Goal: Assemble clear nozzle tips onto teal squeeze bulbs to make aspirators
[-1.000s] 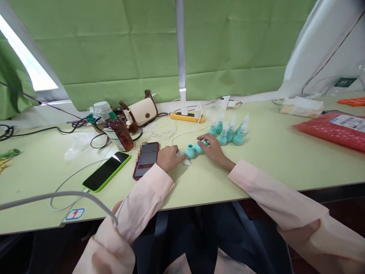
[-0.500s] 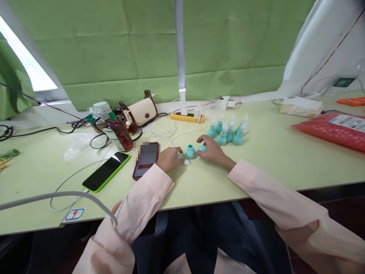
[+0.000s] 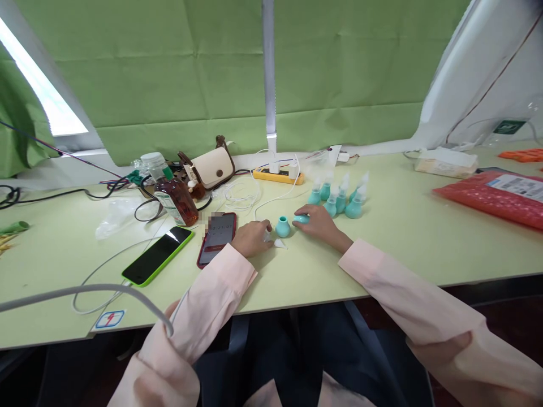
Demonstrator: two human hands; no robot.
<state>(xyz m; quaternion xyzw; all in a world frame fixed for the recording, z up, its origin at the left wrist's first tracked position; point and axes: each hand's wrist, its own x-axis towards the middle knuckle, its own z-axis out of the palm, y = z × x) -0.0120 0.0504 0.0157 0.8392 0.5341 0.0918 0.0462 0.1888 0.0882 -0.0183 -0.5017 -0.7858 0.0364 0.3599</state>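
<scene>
My left hand [image 3: 253, 238] rests on the table right of the red-cased phone, its fingertips closed on a small clear plastic piece [image 3: 267, 234]. Just in front of those fingers lies a white cone-shaped tip [image 3: 280, 243]. An open-necked teal rubber bulb [image 3: 283, 226] stands upright between my hands, touched by neither. With thumb and fingers, my right hand [image 3: 319, 225] grips another teal bulb [image 3: 301, 219], which lies tipped over and is partly hidden. Behind that hand stand several teal bulbs [image 3: 353, 207] with clear pointed nozzles fitted, like nasal aspirators.
Left of my hands lie a red-cased phone [image 3: 217, 240] and a green-cased phone [image 3: 158, 256]. A bottle [image 3: 176, 198], a cream bag [image 3: 212, 168] and a yellow power strip [image 3: 278, 177] with cables stand behind. A red package [image 3: 496, 195] lies at the right.
My right fingers have closed further round the tipped teal bulb, and the hand sits slightly flatter. My left hand has barely moved.
</scene>
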